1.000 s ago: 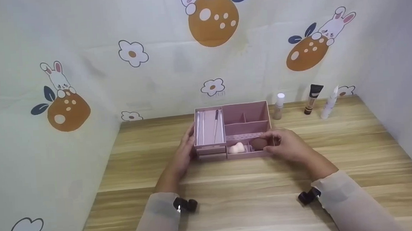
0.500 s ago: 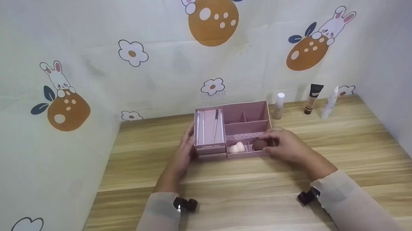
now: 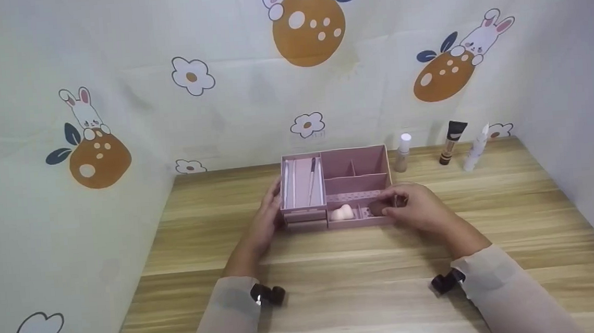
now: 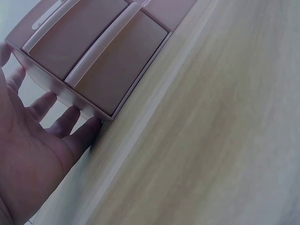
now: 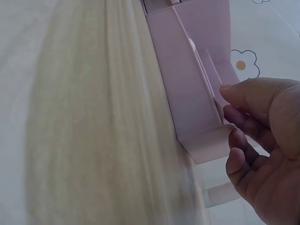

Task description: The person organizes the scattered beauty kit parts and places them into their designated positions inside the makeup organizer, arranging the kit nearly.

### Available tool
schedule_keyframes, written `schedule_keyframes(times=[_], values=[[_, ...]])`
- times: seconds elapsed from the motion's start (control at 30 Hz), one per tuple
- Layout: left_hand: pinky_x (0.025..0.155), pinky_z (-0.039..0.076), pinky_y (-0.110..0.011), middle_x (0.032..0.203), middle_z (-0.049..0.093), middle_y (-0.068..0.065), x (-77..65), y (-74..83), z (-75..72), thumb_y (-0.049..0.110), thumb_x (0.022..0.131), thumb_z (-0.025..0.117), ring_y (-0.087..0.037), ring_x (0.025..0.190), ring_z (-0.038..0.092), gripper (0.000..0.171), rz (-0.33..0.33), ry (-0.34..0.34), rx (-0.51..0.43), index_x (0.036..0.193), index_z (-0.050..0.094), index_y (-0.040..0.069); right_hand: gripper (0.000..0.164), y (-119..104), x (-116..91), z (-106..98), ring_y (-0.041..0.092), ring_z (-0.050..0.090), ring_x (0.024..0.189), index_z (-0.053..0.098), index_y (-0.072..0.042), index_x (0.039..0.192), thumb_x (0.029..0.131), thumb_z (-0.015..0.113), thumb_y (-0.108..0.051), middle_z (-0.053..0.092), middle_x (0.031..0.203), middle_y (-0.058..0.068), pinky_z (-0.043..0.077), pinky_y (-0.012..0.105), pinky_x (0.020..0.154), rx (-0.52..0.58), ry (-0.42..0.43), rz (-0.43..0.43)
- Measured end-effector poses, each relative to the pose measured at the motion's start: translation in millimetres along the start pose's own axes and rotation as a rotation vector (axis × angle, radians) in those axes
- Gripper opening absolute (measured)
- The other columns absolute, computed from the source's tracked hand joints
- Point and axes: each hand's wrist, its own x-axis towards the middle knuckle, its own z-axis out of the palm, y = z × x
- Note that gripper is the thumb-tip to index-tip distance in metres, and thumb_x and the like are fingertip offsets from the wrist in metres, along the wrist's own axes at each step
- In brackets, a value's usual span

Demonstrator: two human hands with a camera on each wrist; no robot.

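Observation:
A pink desktop organizer (image 3: 357,184) with several compartments stands at the back of the table. My left hand (image 3: 263,222) rests its nearly straight fingers against the organizer's left side, beside two drawers (image 4: 117,61) in the left wrist view. At the front right corner, my right hand (image 3: 417,209) pinches a brown, rounded piece, apparently a makeup sponge (image 3: 376,208), inside the front compartment. In the right wrist view only a sliver of it shows behind the front wall. A pale, lobed makeup sponge (image 3: 341,213) lies in the neighbouring compartment to the left.
In the organizer's top left tray lie a dark-tipped brush (image 3: 312,178) and thin pale sticks (image 3: 290,182). Right of the organizer stand a white-capped bottle (image 3: 403,154), a black-topped tube (image 3: 451,142) and a white pointed bottle (image 3: 476,150). Patterned cloth (image 3: 240,107) walls the table's back and sides.
The brown sponge has shifted right in its compartment, baring some patterned floor at its left. My right hand has moved very slightly right with it. My left hand stays put.

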Motion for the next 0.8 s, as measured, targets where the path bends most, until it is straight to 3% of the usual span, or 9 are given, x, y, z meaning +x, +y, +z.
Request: schedule_keyframes(times=[0.2, 0.3, 0.63, 0.8], values=[[0.137, 0.007, -0.061, 0.179, 0.022, 0.008, -0.3, 0.0, -0.4, 0.048, 0.115, 0.035, -0.027, 0.169, 0.012, 0.054, 0.050, -0.026, -0.043, 0.168, 0.023, 0.050, 0.036, -3, -1, -9, 0.020, 0.064, 0.085, 0.079, -0.009, 0.123, 0.088, 0.085, -0.012, 0.073, 0.097, 0.012, 0.056, 0.025, 0.069, 0.131, 0.035, 0.072], [0.137, 0.006, -0.060, 0.180, 0.020, 0.005, -0.5, -0.1, -0.5, 0.044, 0.115, 0.035, -0.027, 0.169, 0.010, 0.057, 0.064, -0.035, -0.055, 0.171, 0.021, 0.042, 0.036, -4, -1, -14, 0.019, 0.065, 0.086, 0.078, -0.007, 0.124, 0.088, 0.084, -0.010, 0.072, 0.097, 0.011, 0.058, 0.024, 0.068, 0.158, 0.057, 0.063], [0.136, 0.008, -0.062, 0.179, 0.022, 0.008, 1.3, -1.5, 0.7, 0.049, 0.114, 0.036, -0.027, 0.169, 0.012, 0.057, 0.041, -0.024, -0.058, 0.170, 0.023, 0.044, 0.033, -3, -3, -35, 0.014, 0.066, 0.085, 0.077, -0.007, 0.123, 0.093, 0.083, -0.016, 0.072, 0.097, 0.011, 0.058, 0.022, 0.073, 0.138, 0.144, 0.033], [0.136, 0.008, -0.061, 0.179, 0.024, 0.010, 0.4, -0.1, 1.4, 0.051, 0.114, 0.037, -0.026, 0.169, 0.013, 0.055, 0.027, -0.014, -0.053, 0.167, 0.026, 0.050, 0.032, -3, -7, -51, 0.005, 0.067, 0.086, 0.076, -0.007, 0.125, 0.095, 0.082, -0.017, 0.076, 0.109, 0.009, 0.057, 0.018, 0.074, 0.130, 0.208, 0.030]])
